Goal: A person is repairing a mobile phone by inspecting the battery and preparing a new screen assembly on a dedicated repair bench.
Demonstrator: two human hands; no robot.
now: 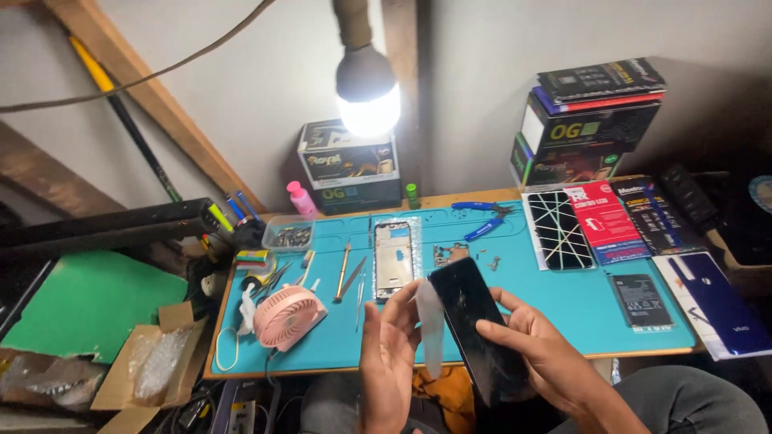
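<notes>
Dark stacked boxes back right, 2 boxes under the lamp, red packet on the mat

We hold a black phone screen panel, a flat glossy rectangle with fine scratches across its glass, tilted on its long axis above the near edge of the teal work mat, its lower end toward our lap. A thin translucent protective film hangs just left of the panel, curling downward in a narrow strip. We cannot tell whether the film's upper end touches the panel's top corner.
</notes>
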